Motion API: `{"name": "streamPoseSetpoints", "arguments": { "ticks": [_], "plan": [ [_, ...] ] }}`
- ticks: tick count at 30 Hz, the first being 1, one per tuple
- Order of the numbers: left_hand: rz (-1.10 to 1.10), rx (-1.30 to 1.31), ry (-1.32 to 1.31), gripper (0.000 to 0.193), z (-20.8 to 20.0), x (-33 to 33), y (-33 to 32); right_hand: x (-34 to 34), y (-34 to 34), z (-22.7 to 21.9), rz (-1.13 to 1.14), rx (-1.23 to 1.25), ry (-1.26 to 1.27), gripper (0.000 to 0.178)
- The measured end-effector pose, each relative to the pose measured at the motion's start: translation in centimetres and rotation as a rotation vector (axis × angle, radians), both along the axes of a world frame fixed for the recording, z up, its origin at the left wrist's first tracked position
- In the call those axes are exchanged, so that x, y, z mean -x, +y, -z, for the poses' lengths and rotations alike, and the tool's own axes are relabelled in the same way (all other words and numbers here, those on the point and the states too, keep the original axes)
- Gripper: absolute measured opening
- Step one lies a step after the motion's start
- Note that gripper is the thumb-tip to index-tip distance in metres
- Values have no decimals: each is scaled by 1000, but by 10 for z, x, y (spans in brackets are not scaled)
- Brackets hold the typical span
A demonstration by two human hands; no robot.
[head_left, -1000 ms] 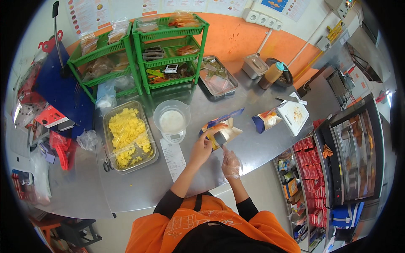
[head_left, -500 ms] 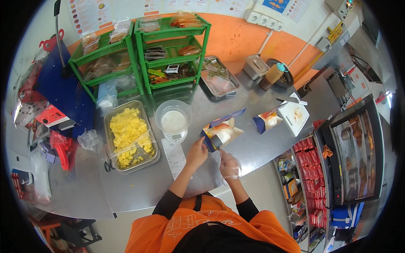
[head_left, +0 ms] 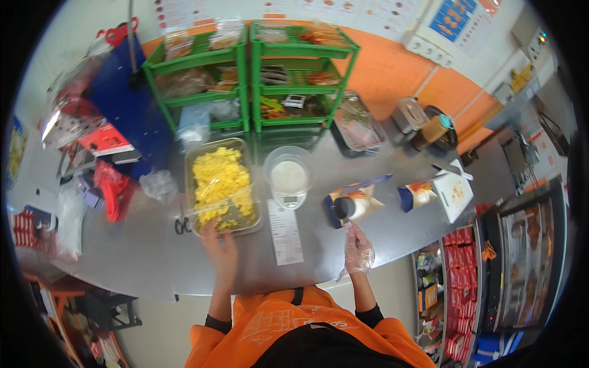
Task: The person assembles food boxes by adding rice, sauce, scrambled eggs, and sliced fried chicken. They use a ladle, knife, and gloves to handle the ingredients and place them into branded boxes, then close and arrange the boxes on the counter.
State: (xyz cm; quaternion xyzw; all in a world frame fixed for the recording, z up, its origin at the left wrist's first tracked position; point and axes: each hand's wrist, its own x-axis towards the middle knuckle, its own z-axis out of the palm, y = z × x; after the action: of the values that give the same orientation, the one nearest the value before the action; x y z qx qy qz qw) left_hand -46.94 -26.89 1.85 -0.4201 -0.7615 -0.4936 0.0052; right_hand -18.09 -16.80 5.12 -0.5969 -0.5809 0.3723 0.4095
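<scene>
My gloved right fingers (head_left: 353, 237) grip a dark scoop (head_left: 345, 208), its bowl toward twelve o'clock, at the blue box (head_left: 333, 210).
My left fingers (head_left: 211, 232), loosely spread, meet the tray's (head_left: 248, 230) six-o'clock rim; yellow food (head_left: 222, 178) lies toward twelve.

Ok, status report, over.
Left hand at rectangular tray of yellow food. Gloved right hand apparently holding dark utensil at blue cardboard box. White paper slip between hands.

Receipt (head_left: 284, 233), wall posters (head_left: 455, 23) — print unreadable.
</scene>
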Motion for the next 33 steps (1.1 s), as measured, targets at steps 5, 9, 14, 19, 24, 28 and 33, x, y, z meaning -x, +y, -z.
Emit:
{"name": "streamPoseSetpoints", "arguments": {
  "ticks": [5, 9, 14, 19, 24, 28, 33],
  "plan": [
    [-225, 129, -131, 48, 18, 75, -34, 111, -14, -5, -697, -7, -21, 31],
    [30, -85, -180, 50, 58, 99, -34, 217, -17, 0, -806, 59, -779, 30],
    [122, -40, -277, 47, 65, 102, -34, 272, -26, 20, -801, 21, -855, 28],
    [207, 0, -447, 50, 58, 108, -40, 277, -30, 25, -991, -155, -866, 24],
    [171, 165, -123, 64, 76, 114, -45, 265, -35, 21, -1224, -250, -871, 21],
    [198, 215, -34, 88, 50, 109, -47, 252, -16, -25, -1261, -228, -1057, 17],
    [267, 143, -128, 98, 57, 106, -42, 252, -5, -17, -1401, -217, -1064, 15]
  ]
}}
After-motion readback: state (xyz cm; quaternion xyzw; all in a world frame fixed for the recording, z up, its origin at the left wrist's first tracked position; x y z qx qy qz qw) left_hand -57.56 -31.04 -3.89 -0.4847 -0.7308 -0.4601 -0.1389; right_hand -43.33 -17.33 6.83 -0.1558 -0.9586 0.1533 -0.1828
